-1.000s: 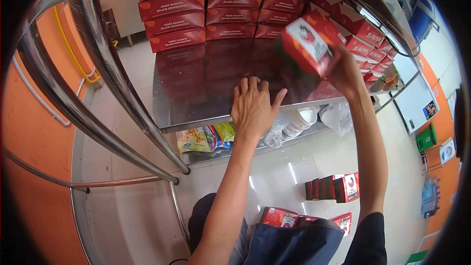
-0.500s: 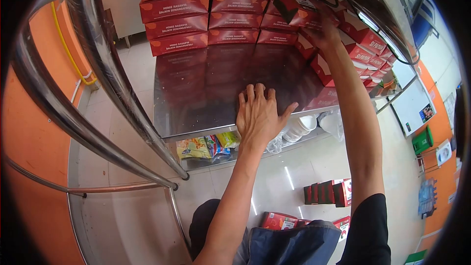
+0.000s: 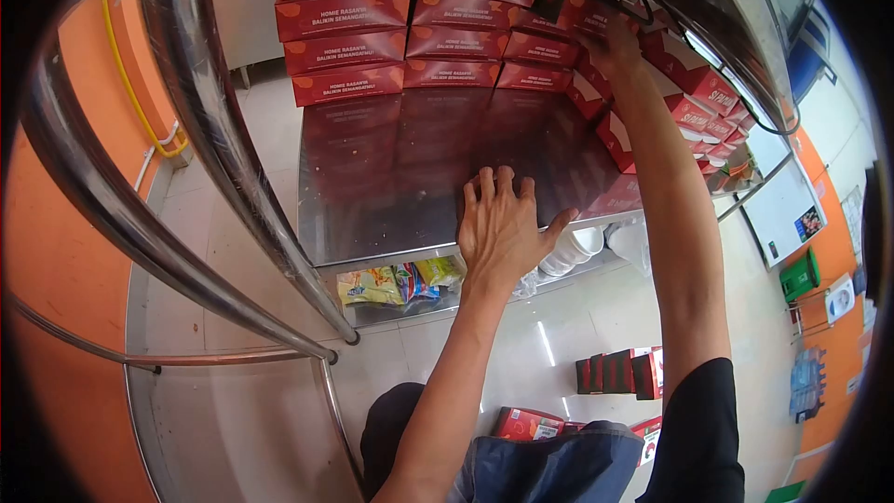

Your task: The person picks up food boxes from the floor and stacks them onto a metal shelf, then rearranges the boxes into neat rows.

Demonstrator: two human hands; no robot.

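My left hand (image 3: 506, 235) rests on the front edge of a shiny metal table (image 3: 382, 177), fingers spread and nothing in it. At the back right, my right hand (image 3: 613, 47) reaches up to a red cardboard box (image 3: 587, 11) near the top of the stacks. Its fingers are on that box, though they are partly hidden and dim. To the left stand neat stacks of red printed boxes (image 3: 347, 16), several layers high. More red boxes (image 3: 700, 84) are piled along the right side, beside my right forearm.
Curved metal rails (image 3: 209, 130) stand on the left. Snack packets (image 3: 372, 285) and white containers (image 3: 579, 247) sit on the lower shelf. Red boxes (image 3: 615, 373) lie on the floor near my legs. A dark metal unit with a cable (image 3: 736, 28) overhangs the right side.
The box under my right hand was tilted and now sits back against the stack, more in line with it. My left hand stays on the table; the view has shifted slightly.
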